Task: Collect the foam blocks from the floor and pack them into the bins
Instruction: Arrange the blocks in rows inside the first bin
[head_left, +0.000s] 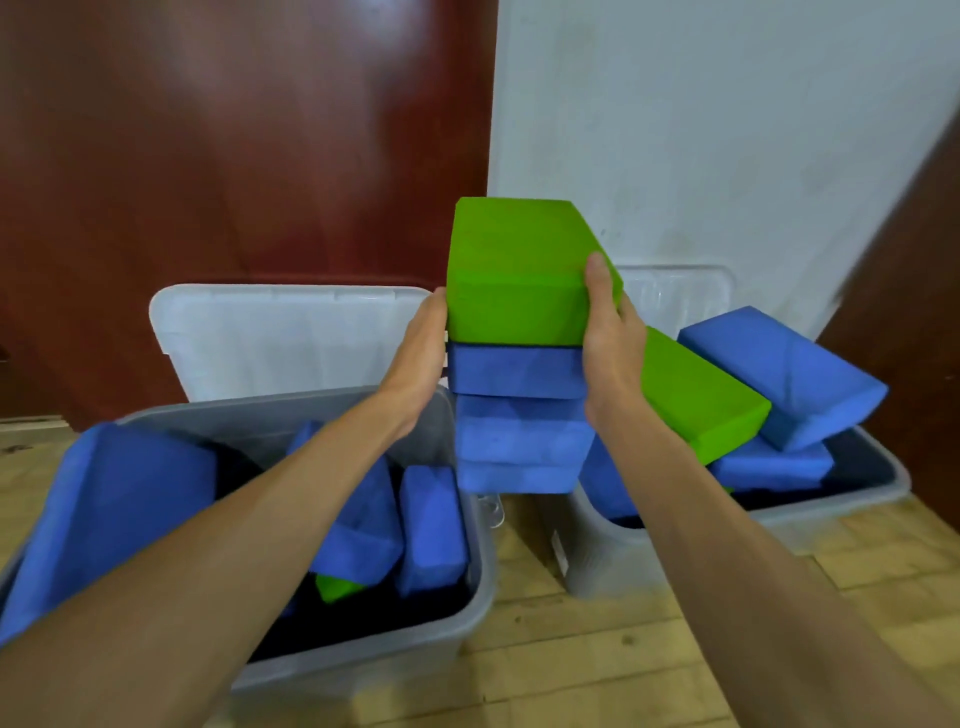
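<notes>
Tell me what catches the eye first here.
A stack of foam blocks, bright green on top and blue below, is held mid-frame between the left hand and right hand. Lower, on either side, stand two grey bins, the left bin and right bin, both holding blue and green blocks.

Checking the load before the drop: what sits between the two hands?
In the head view, a stack of foam blocks: a green block on top of blue blocks, held between left hand and right hand.
</notes>
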